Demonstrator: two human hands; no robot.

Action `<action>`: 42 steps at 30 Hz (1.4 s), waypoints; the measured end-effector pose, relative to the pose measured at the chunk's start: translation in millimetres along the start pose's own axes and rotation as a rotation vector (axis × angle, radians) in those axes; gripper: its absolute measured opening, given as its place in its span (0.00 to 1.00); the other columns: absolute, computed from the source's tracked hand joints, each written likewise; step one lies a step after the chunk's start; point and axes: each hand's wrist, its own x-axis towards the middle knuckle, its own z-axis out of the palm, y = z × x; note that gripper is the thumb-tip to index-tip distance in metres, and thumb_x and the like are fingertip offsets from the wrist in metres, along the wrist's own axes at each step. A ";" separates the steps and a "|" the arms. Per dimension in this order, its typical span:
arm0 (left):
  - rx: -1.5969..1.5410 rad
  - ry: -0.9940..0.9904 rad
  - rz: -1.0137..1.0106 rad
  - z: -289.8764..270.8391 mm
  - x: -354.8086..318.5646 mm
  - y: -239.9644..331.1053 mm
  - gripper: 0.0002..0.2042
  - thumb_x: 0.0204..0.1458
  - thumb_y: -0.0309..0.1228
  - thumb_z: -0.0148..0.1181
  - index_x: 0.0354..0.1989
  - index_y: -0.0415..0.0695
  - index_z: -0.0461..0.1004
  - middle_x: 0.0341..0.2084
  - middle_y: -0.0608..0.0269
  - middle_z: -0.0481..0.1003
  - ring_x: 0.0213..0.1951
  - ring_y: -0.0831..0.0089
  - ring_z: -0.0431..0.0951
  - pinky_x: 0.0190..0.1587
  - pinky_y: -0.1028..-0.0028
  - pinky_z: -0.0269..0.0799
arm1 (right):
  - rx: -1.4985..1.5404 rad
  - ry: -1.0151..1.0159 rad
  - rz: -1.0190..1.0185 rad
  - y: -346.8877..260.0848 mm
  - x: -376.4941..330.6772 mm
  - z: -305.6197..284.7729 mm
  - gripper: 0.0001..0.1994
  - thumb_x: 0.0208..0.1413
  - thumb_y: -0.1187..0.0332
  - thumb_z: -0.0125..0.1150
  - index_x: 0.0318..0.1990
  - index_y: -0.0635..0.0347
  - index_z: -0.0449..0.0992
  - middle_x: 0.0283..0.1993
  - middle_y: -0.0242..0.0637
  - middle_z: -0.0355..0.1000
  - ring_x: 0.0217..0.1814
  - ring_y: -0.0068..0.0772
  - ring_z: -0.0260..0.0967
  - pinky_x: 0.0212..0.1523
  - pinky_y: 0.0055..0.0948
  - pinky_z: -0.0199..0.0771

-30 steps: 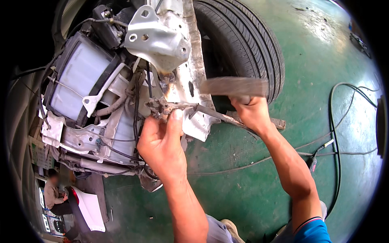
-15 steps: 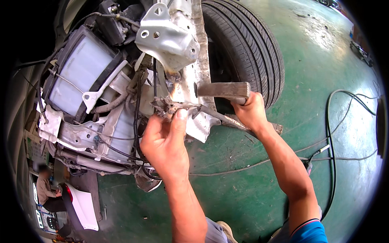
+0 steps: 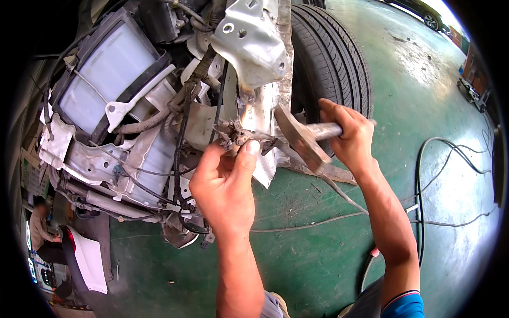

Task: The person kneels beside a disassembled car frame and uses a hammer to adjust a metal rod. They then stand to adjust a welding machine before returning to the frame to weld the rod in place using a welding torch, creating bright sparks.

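My left hand point(image 3: 225, 196) is closed, thumb and fingers pinching a rough, rusty metal piece point(image 3: 236, 137) with jagged ends. That piece sits against the lower end of the bare silver frame rail point(image 3: 262, 108) of a dismantled car front; its exact kind is unclear. My right hand point(image 3: 352, 140) is wrapped round the handle of a hammer point(image 3: 305, 143). The worn, blocky hammer head hangs tilted just right of the rusty piece, apart from it. Above both hands, a silver bracket point(image 3: 252, 42) with holes stands on the rail, which shows a scorched patch.
A black tyre point(image 3: 334, 58) stands right behind the rail. On the left are a radiator-like panel point(image 3: 106, 74) and hanging wiring point(image 3: 183, 148). Cables point(image 3: 424, 180) lie across the green floor. At lower left a person point(image 3: 42, 228) sits near a white car panel point(image 3: 87, 259).
The hammer has swung round: its head now slants downward and its handle points right. My right hand has moved up and right. My left hand keeps its pinch while the view shifts slightly.
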 end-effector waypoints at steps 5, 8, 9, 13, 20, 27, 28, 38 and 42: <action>-0.049 -0.009 0.004 1.2 -0.4 -0.2 0.08 0.54 0.24 0.68 0.39 0.34 0.78 0.27 0.72 0.77 0.28 0.88 0.69 0.32 0.84 0.64 | -0.100 0.006 -0.017 4.4 5.8 1.7 0.18 0.45 0.78 0.65 0.46 0.57 0.78 0.30 0.34 0.77 0.34 0.38 0.77 0.36 0.37 0.75; -0.063 0.009 -0.002 2.2 -0.3 -0.3 0.08 0.54 0.24 0.68 0.39 0.34 0.78 0.27 0.72 0.77 0.28 0.88 0.69 0.32 0.84 0.64 | -0.117 -0.037 0.056 -1.9 8.7 -0.6 0.16 0.48 0.77 0.64 0.46 0.57 0.78 0.29 0.36 0.77 0.33 0.39 0.77 0.35 0.38 0.75; -0.065 0.007 -0.007 2.7 -0.5 -0.3 0.08 0.54 0.24 0.68 0.39 0.34 0.78 0.27 0.72 0.77 0.28 0.88 0.69 0.32 0.84 0.64 | -0.097 -0.047 0.060 -2.1 9.7 -3.0 0.15 0.49 0.77 0.64 0.47 0.57 0.78 0.29 0.37 0.77 0.33 0.39 0.77 0.35 0.38 0.75; -0.022 0.002 -0.022 -0.8 -1.0 0.9 0.08 0.54 0.23 0.68 0.39 0.34 0.78 0.27 0.72 0.76 0.28 0.88 0.69 0.32 0.84 0.64 | 0.067 0.004 0.105 -13.4 14.3 -17.5 0.13 0.52 0.75 0.64 0.47 0.57 0.79 0.29 0.38 0.78 0.34 0.40 0.78 0.36 0.37 0.76; -0.026 0.022 0.014 3.6 -0.6 -1.7 0.07 0.54 0.23 0.67 0.38 0.35 0.78 0.26 0.73 0.76 0.27 0.88 0.69 0.31 0.84 0.64 | -0.092 -0.097 -0.004 8.9 19.5 -6.1 0.23 0.37 0.81 0.60 0.46 0.56 0.78 0.33 0.35 0.79 0.37 0.39 0.79 0.38 0.36 0.78; -0.006 0.031 0.032 0.4 -1.1 -2.5 0.07 0.55 0.25 0.67 0.37 0.35 0.78 0.25 0.73 0.75 0.27 0.88 0.68 0.30 0.84 0.63 | 0.200 0.068 0.065 -12.2 14.4 -21.1 0.16 0.42 0.81 0.67 0.42 0.61 0.80 0.30 0.41 0.78 0.30 0.38 0.78 0.32 0.31 0.77; -0.009 0.034 0.032 1.1 -0.4 -3.4 0.07 0.55 0.25 0.67 0.37 0.35 0.78 0.25 0.73 0.75 0.27 0.88 0.68 0.30 0.84 0.62 | 0.197 0.021 0.023 -11.9 14.4 -18.2 0.12 0.49 0.81 0.63 0.43 0.63 0.80 0.27 0.37 0.75 0.28 0.26 0.73 0.31 0.26 0.73; 0.001 0.029 0.009 2.8 -1.0 -2.0 0.07 0.55 0.24 0.67 0.38 0.34 0.77 0.27 0.72 0.76 0.28 0.88 0.67 0.31 0.84 0.62 | 0.254 0.055 0.004 -11.3 12.3 -18.7 0.13 0.48 0.82 0.63 0.43 0.62 0.79 0.32 0.44 0.78 0.34 0.42 0.79 0.36 0.30 0.76; 0.017 0.017 0.015 3.2 -0.1 -3.2 0.06 0.55 0.24 0.67 0.37 0.34 0.77 0.26 0.72 0.75 0.28 0.88 0.67 0.30 0.84 0.61 | -0.069 -0.194 0.036 16.5 10.5 -2.7 0.18 0.36 0.79 0.60 0.41 0.56 0.77 0.29 0.36 0.76 0.34 0.44 0.77 0.34 0.38 0.75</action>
